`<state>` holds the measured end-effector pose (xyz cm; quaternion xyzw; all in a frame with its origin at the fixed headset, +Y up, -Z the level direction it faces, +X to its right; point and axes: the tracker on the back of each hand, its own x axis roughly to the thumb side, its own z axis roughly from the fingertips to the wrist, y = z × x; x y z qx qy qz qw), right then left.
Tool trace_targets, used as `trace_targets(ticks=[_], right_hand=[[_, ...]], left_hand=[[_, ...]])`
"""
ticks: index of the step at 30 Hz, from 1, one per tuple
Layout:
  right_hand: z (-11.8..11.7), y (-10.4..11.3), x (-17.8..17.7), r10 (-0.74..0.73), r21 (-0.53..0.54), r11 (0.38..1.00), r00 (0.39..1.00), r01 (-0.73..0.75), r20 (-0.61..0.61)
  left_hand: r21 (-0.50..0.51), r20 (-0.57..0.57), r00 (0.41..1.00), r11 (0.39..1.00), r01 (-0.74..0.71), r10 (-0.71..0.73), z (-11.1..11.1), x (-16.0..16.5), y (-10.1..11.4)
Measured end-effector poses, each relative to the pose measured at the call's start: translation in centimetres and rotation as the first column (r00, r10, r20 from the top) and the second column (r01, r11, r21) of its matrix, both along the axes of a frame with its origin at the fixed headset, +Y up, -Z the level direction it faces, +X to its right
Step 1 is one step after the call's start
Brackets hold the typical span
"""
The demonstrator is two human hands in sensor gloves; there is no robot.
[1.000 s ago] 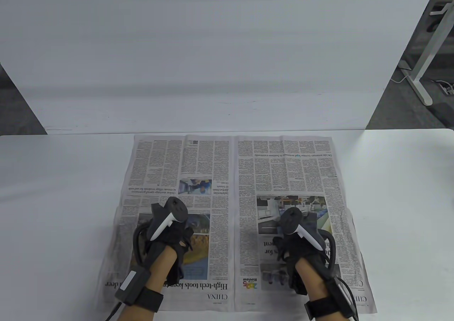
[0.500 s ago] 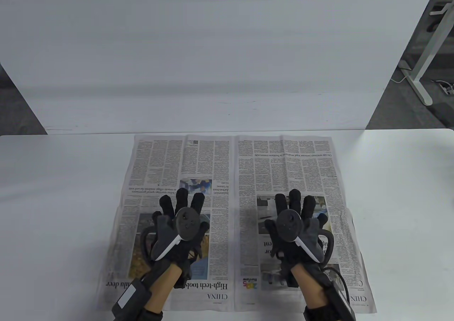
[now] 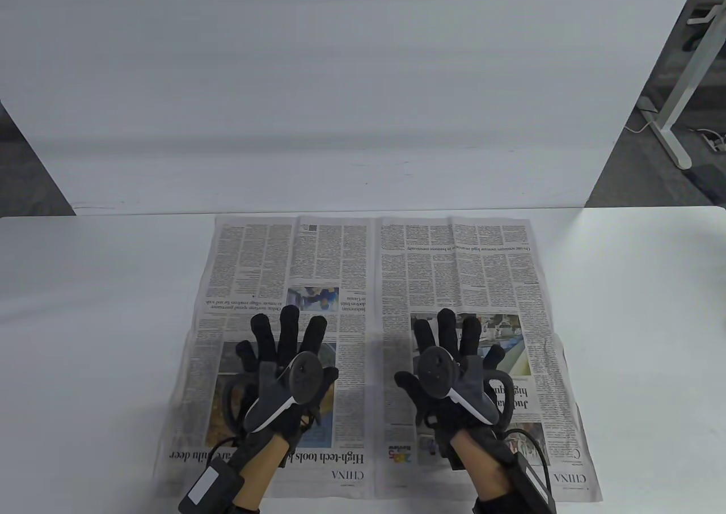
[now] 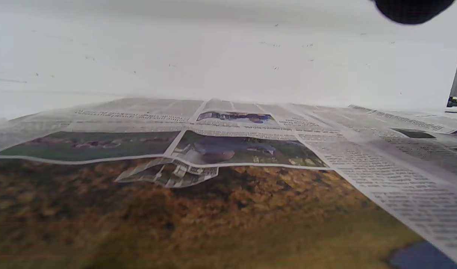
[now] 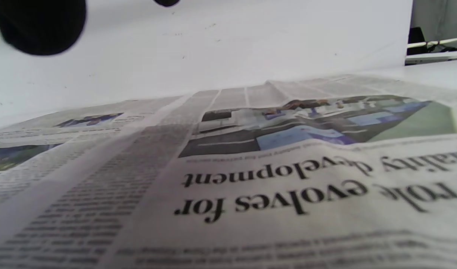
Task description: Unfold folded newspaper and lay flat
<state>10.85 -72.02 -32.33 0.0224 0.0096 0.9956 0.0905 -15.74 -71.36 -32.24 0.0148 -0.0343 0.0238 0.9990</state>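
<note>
The newspaper (image 3: 431,270) lies opened out as a two-page spread on the white table (image 3: 85,310), with its headlines toward the near edge. A horizontal crease runs across its middle and stands slightly raised in the left wrist view (image 4: 228,164). My left hand (image 3: 283,344) is over the left page, palm down with the fingers spread wide. My right hand (image 3: 454,344) is over the right page in the same way. Neither hand grips anything. I cannot tell whether the palms touch the paper. A dark fingertip (image 4: 411,9) shows at the top of the left wrist view, another fingertip (image 5: 38,26) at the top of the right wrist view.
A white board (image 3: 340,83) stands behind the table's far edge. A white desk leg (image 3: 675,111) and cables are on the floor at the far right. Bare table lies on both sides of the paper.
Both hands went from curled to flat with the fingers spread. They then slid a little toward the near edge, the right hand also a little leftward. The newspaper stayed in place.
</note>
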Motion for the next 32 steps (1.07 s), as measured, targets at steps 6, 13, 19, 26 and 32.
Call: trace_targets(ticks=[6,13,19,26,32], right_hand=[[0.0,-0.2,-0.1,0.010,-0.013,1.000,1.000,-0.010,-0.003],[0.1,-0.2,-0.3,0.003,-0.033,0.999,1.000,-0.004,-0.012],[0.1,-0.4,-0.4,-0.004,-0.050,0.999,1.000,0.003,-0.015],[-0.2,-0.9,-0.4,-0.016,-0.078,0.997,1.000,0.015,-0.014],[-0.3,-1.1,-0.1,-0.013,-0.100,0.995,1.000,0.013,-0.001]], left_hand=[[0.003,-0.026,0.999,1.000,-0.019,0.019,0.0,-0.5,0.3],[-0.010,-0.035,0.999,1.000,-0.026,0.025,0.0,-0.4,0.2],[-0.028,-0.045,0.998,0.999,-0.036,0.035,0.0,-0.6,0.2],[-0.057,-0.058,0.997,0.997,-0.046,0.042,-0.3,-0.9,-0.1],[-0.072,-0.054,0.998,0.997,-0.031,0.027,-0.3,-0.7,-0.3]])
